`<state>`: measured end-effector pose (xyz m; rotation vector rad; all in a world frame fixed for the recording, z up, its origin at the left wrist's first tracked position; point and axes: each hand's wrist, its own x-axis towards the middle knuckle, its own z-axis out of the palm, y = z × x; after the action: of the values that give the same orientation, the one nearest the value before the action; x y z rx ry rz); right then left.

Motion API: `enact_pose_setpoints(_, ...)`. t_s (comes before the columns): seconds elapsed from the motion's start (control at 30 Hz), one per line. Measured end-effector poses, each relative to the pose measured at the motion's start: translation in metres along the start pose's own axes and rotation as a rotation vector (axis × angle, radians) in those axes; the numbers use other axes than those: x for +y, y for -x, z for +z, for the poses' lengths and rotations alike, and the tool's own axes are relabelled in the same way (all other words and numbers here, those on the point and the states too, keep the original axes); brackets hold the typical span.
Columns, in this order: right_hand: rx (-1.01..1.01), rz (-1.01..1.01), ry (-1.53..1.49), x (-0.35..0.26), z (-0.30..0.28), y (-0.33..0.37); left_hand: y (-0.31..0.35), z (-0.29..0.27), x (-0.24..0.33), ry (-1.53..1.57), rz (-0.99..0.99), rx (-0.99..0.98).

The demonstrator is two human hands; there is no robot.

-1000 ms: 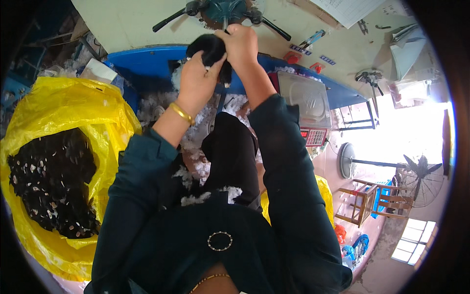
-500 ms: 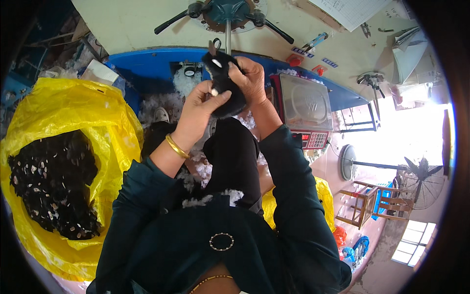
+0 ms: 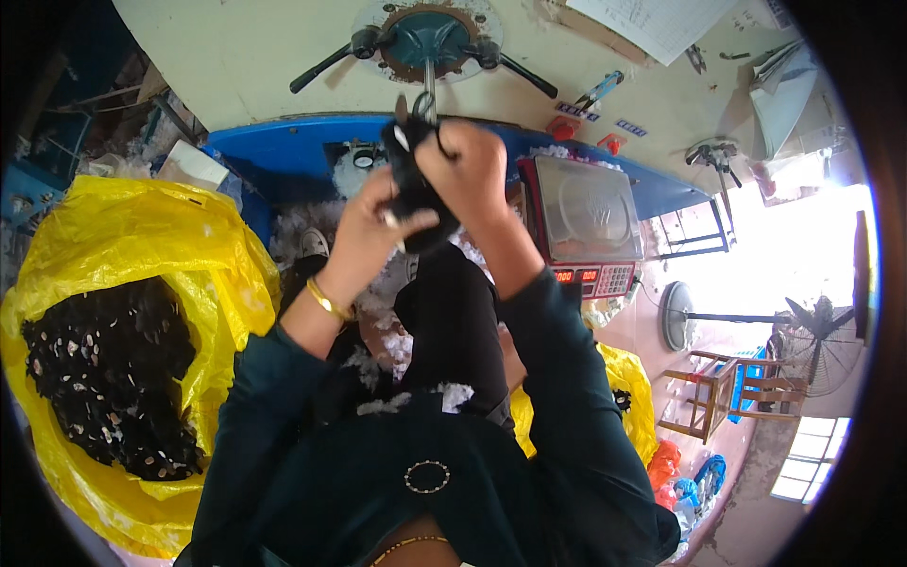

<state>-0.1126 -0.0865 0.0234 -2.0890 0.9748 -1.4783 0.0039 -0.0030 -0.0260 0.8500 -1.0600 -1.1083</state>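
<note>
A small black fabric piece [image 3: 416,194], soft and crumpled with a loop at its top, is held up between both hands, far of the person's lap. The left hand [image 3: 373,222] is wrapped round its lower part from the left; the right hand [image 3: 468,175] is closed over its upper right, fingers curled on the cloth. Loose white fluff [image 3: 383,302] lies below. To the left a shiny yellow plastic bag [image 3: 123,246] gapes open, full of dark pieces (speckled pale). Right stands a flat steel weighing scale [image 3: 586,213], close by; beyond runs a blue edge [image 3: 283,151].
</note>
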Motion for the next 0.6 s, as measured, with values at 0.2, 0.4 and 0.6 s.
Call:
enact_pose_setpoints(0.2, 0.031, 0.079, 0.038, 0.015, 0.015, -0.018, -0.026, -0.02, 0.008, 0.194, -0.21, -0.011)
enact_pose_setpoints(0.4, 0.004, 0.09, -0.12, 0.011, 0.004, 0.004, -0.025, -0.052, -0.013, 0.543, -0.169, -0.116)
enact_pose_setpoints(0.6, -0.198, 0.161, -0.446, 0.026, -0.016, 0.023, -0.021, -0.031, -0.007, 0.442, -0.411, -0.216)
